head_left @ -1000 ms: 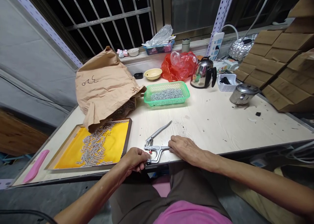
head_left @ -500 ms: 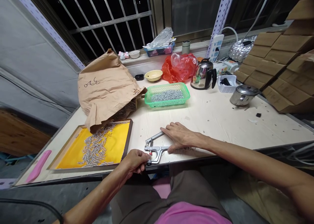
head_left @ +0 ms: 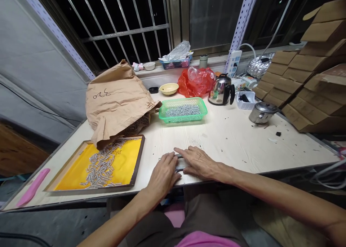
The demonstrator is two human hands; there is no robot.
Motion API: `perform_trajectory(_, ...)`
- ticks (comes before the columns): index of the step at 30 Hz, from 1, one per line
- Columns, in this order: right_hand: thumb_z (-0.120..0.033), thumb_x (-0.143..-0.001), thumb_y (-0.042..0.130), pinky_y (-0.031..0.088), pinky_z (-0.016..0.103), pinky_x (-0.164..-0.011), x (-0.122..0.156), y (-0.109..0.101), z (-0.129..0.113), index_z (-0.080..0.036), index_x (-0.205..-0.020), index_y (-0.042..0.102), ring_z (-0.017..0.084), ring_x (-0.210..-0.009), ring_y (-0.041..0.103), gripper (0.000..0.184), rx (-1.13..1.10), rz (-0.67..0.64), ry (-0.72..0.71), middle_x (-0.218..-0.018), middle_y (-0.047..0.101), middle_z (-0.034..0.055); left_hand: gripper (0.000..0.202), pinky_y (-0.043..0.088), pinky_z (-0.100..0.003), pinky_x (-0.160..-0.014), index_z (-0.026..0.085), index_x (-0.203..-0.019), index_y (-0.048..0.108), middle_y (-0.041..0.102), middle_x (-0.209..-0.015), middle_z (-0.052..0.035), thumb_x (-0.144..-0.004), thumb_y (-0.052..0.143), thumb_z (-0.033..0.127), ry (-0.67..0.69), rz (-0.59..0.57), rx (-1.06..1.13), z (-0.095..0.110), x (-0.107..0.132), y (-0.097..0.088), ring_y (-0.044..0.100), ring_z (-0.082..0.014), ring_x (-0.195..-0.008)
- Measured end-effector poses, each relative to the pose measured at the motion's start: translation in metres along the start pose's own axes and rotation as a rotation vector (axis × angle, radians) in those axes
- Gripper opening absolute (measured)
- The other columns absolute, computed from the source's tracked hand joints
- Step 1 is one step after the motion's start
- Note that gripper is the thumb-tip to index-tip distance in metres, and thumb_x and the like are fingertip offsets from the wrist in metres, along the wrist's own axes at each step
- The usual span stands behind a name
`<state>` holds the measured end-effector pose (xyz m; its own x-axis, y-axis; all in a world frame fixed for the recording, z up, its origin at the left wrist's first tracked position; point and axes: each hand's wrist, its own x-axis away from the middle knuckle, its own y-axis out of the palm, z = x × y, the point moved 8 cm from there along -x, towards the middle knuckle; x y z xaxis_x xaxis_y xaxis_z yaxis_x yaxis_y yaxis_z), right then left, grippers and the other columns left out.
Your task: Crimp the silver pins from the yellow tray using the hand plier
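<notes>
Two bare hands, the left hand [head_left: 163, 170] and the right hand [head_left: 200, 163], lie close together near the front edge of the worktop [head_left: 221, 140], and between them shows a grey tool [head_left: 179, 156] with bar-like parts. The left one covers one end from above; the right one is spread over the other. Whether either grip is clenched on it or released, I cannot tell, because the contact is hidden. I judge the work to be midway, since loose metal pins [head_left: 102, 166] lie at nine o'clock from the tool and similar silvery pieces [head_left: 183, 110] at twelve; which pile is finished and which is left, I cannot say. The pins are short and shiny, scattered on bright yellow lining [head_left: 126, 169] inside a shallow tray [head_left: 138, 159]; the pieces fill the bottom of a green plastic basket [head_left: 186, 119] with perforated walls. Between ten and eleven slumps a creased brown paper bag [head_left: 119, 99]; at one stands a polished, rounded kettle [head_left: 219, 92].
</notes>
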<state>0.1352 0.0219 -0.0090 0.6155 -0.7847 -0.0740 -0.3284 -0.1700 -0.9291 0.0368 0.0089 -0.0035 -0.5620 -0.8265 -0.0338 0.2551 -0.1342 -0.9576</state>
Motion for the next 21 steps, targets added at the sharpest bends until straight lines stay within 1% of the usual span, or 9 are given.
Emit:
perform_trajectory(1,-0.032,-0.078,0.066,0.038,0.038,-0.087,0.001,0.001,0.003,-0.011,-0.142,0.024,0.025,-0.101,0.046,0.079,-0.01,0.002,-0.001,-0.114,0.056,0.0138,0.048,0.038,-0.043,-0.1,0.016,-0.122,0.049,0.049,-0.131,-0.0127,-0.076,0.061,0.019,0.029,-0.029,-0.016,0.001,-0.005,0.005,0.042,-0.0279,-0.12)
perform_trajectory(3,-0.038,-0.073,0.069,0.037,0.04,-0.089,0.006,0.003,0.01,-0.009,-0.142,0.024,0.027,-0.103,0.045,0.087,-0.021,-0.007,0.022,-0.118,0.053,0.0156,0.056,0.038,-0.043,-0.101,0.015,-0.128,0.044,0.049,-0.131,-0.0133,-0.075,0.062,0.019,0.057,-0.089,-0.029,-0.002,-0.013,0.012,0.043,-0.0277,-0.119)
perform_trajectory(5,-0.043,-0.068,0.071,0.038,0.041,-0.09,0.012,0.002,0.018,-0.007,-0.138,0.032,0.029,-0.105,0.044,0.088,-0.015,-0.026,0.078,-0.118,0.051,0.0168,0.059,0.038,-0.042,-0.1,0.014,-0.131,0.041,0.05,-0.129,-0.0127,-0.075,0.061,0.02,0.062,-0.131,-0.037,-0.004,-0.017,0.013,0.045,-0.027,-0.116)
perform_trajectory(8,-0.045,-0.065,0.073,0.04,0.041,-0.085,0.019,-0.001,0.025,-0.008,-0.125,0.048,0.029,-0.1,0.044,0.075,0.002,-0.051,0.139,-0.109,0.052,0.0152,0.063,0.04,-0.042,-0.098,0.014,-0.133,0.037,0.052,-0.125,-0.0125,-0.076,0.061,0.023,0.04,-0.173,-0.072,-0.002,-0.021,0.01,0.046,-0.0272,-0.112)
perform_trajectory(11,-0.043,-0.068,0.071,0.041,0.039,-0.083,0.02,-0.003,0.022,-0.011,-0.109,0.057,0.026,-0.094,0.046,0.054,0.031,-0.057,0.112,-0.098,0.053,0.0114,0.066,0.042,-0.042,-0.093,0.013,-0.133,0.036,0.054,-0.118,-0.0124,-0.076,0.063,0.029,0.056,-0.194,-0.1,0.008,-0.029,0.008,0.047,-0.0276,-0.107)
perform_trajectory(14,-0.042,-0.07,0.071,0.041,0.039,-0.084,0.023,-0.006,0.017,-0.013,-0.105,0.058,0.025,-0.093,0.046,0.047,0.055,-0.029,0.111,-0.098,0.053,0.0104,0.049,0.043,-0.038,-0.09,0.014,-0.122,0.047,0.056,-0.11,-0.0103,-0.077,0.062,0.027,0.154,-0.222,-0.12,0.024,-0.035,0.009,0.047,-0.0261,-0.103)
perform_trajectory(17,-0.041,-0.073,0.07,0.039,0.04,-0.085,0.027,-0.008,0.016,-0.012,-0.107,0.056,0.025,-0.095,0.046,0.047,0.065,0.008,0.139,-0.102,0.052,0.0116,0.034,0.045,-0.037,-0.085,0.015,-0.111,0.053,0.056,-0.101,-0.0093,-0.079,0.06,0.024,0.202,-0.247,-0.151,0.028,-0.037,0.015,0.048,-0.0252,-0.098)
perform_trajectory(19,-0.038,-0.077,0.067,0.039,0.039,-0.085,0.027,-0.007,0.016,-0.011,-0.103,0.057,0.024,-0.093,0.047,0.039,0.072,0.022,0.141,-0.099,0.053,0.0117,0.036,0.044,-0.038,-0.085,0.015,-0.113,0.05,0.055,-0.101,-0.009,-0.08,0.059,0.024,0.229,-0.224,-0.158,0.028,-0.037,0.017,0.048,-0.0249,-0.097)
perform_trajectory(21,-0.033,-0.08,0.064,0.039,0.038,-0.084,0.024,-0.007,0.015,-0.011,-0.097,0.058,0.023,-0.092,0.047,0.029,0.084,0.034,0.118,-0.096,0.054,0.0112,0.043,0.043,-0.039,-0.087,0.016,-0.118,0.047,0.053,-0.107,-0.0094,-0.079,0.061,0.027,0.254,-0.179,-0.147,0.026,-0.039,0.015,0.047,-0.0252,-0.099)
